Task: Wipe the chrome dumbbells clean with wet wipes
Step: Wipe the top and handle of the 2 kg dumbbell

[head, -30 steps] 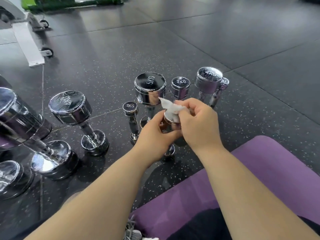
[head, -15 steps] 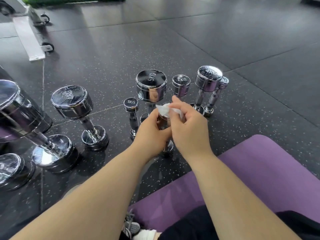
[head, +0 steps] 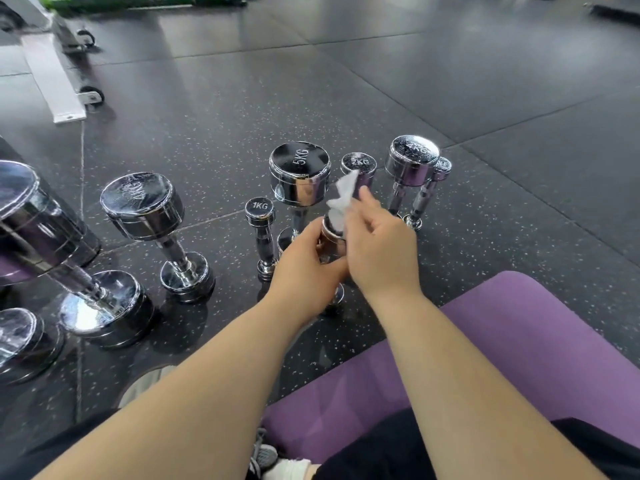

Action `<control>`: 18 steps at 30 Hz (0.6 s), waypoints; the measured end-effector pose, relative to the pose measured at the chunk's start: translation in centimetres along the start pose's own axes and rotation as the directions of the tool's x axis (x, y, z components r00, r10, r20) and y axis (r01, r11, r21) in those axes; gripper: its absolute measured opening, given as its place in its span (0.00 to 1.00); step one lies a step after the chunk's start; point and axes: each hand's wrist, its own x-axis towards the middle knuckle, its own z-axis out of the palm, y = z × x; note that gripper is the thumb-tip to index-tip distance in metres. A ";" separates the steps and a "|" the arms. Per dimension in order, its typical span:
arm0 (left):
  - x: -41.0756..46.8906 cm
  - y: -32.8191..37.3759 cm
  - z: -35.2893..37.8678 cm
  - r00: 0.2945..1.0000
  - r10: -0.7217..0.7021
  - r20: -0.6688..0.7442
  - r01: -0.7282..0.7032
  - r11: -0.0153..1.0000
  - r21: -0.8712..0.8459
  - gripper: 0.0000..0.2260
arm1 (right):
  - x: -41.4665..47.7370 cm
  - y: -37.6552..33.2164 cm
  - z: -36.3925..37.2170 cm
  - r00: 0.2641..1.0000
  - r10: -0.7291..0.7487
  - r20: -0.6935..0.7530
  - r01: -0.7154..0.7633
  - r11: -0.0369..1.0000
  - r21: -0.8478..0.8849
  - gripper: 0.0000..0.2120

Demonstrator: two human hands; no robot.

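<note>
A small chrome dumbbell (head: 333,244) stands upright on the dark floor in the middle of the view. My left hand (head: 304,268) grips its upper part from the left. My right hand (head: 379,247) holds a crumpled white wet wipe (head: 343,199) against the dumbbell's top head, with the wipe's free end sticking up. The dumbbell's handle is mostly hidden by both hands; only its lower head (head: 337,296) shows below them.
Other upright chrome dumbbells stand around: a 1KG (head: 260,233), a 5KG (head: 299,174), a 2KG (head: 358,166), two more at the right (head: 410,164), larger ones at the left (head: 145,206). A purple mat (head: 519,341) lies near right. A wheeled white frame (head: 52,77) sits far left.
My right hand has opened out a little and the wipe's loose end now stands higher above the dumbbell's top. My left hand keeps its grip on the dumbbell.
</note>
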 end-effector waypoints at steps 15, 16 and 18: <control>0.5 0.7 -0.8 0.987 -0.106 0.121 0.119 0.987 -0.111 0.23 | 2.3 -0.5 -3.3 0.943 0.307 0.124 -0.323 0.770 0.551 0.06; 0.5 1.0 -0.9 0.987 -0.122 0.103 0.136 0.980 -0.147 0.23 | 2.4 -0.5 -3.5 0.944 0.298 0.144 -0.328 0.783 0.529 0.06; 0.6 2.1 -1.4 0.993 -0.116 0.026 0.119 0.979 -0.166 0.23 | 2.7 -0.8 -3.9 0.945 0.277 0.174 -0.327 0.791 0.518 0.07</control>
